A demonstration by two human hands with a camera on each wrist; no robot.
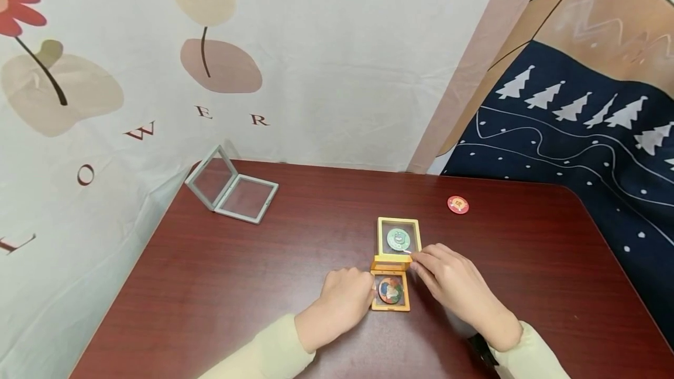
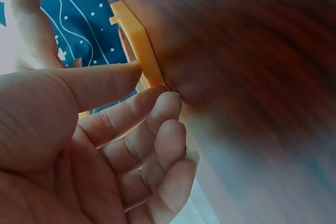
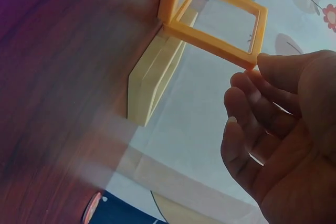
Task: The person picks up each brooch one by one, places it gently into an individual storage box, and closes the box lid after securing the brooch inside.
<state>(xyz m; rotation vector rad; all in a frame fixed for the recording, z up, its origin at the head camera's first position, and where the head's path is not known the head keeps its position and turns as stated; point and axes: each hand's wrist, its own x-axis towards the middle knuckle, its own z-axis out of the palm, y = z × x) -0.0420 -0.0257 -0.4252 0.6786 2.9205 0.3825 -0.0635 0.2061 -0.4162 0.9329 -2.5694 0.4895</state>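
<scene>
An orange display frame (image 1: 391,308) stands unfolded on the table near its front, with a round multicoloured disc (image 1: 390,290) in its flat half. My left hand (image 1: 344,294) pinches the left edge of that half; in the left wrist view, thumb and forefinger meet on the orange side wall (image 2: 137,38). With thumb and forefinger my right hand (image 1: 455,282) holds a corner of the raised lid (image 3: 215,43). Just behind is a shut yellow display frame (image 1: 398,221) holding a pale green disc (image 1: 398,239).
At the far left of the brown table (image 1: 316,215) a grey display frame (image 1: 237,216) stands unfolded, nothing visible in it. A red round chip (image 1: 457,204) lies toward the back right. Printed cloths (image 1: 337,75) hang behind the table.
</scene>
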